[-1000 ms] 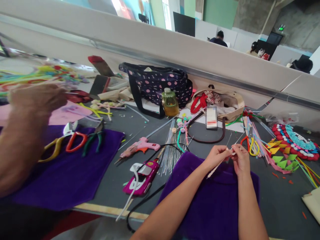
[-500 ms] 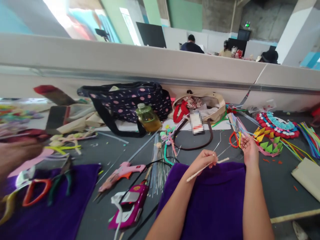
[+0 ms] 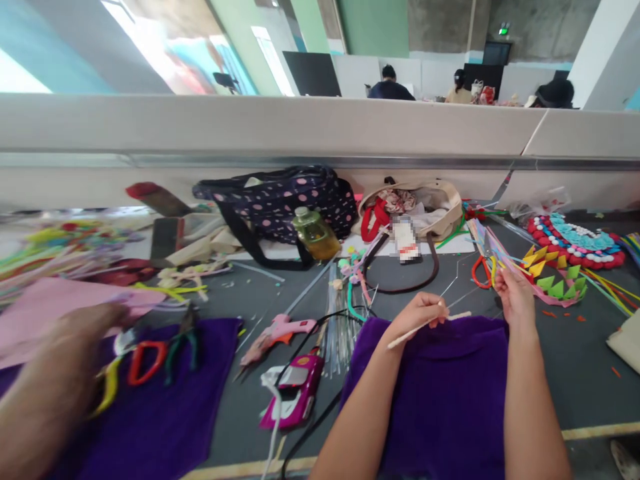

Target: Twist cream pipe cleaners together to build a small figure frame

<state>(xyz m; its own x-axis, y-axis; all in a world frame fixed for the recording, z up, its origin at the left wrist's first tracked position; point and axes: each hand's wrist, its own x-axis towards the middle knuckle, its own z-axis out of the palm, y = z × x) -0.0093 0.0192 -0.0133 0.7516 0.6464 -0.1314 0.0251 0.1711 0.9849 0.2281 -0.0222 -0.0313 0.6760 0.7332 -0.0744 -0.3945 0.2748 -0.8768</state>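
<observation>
My left hand (image 3: pixel 420 312) pinches a thin cream stick (image 3: pixel 453 318) that slants over the purple cloth (image 3: pixel 450 407) in front of me. A fine wire rises from the same fingers. My right hand (image 3: pixel 515 298) is apart from it, to the right. Its fingertips rest against a bundle of coloured strips (image 3: pixel 487 247) on the grey table. Whether it grips one, I cannot tell.
A co-worker's blurred hand (image 3: pixel 60 380) hovers at the left over another purple cloth with pliers (image 3: pixel 145 360). Between us lie a pink glue gun (image 3: pixel 280 330), a pink car-shaped item (image 3: pixel 295 393) and clear sticks (image 3: pixel 337 327). Behind stand a bottle (image 3: pixel 315 233), a dotted bag (image 3: pixel 280 200), a beige tote (image 3: pixel 440 200) and felt decorations (image 3: pixel 575 243).
My hands have separated: the right one left the stick and moved right to the coloured strips. The left keeps the stick. The co-worker's hand has dropped lower, and the view has swung right.
</observation>
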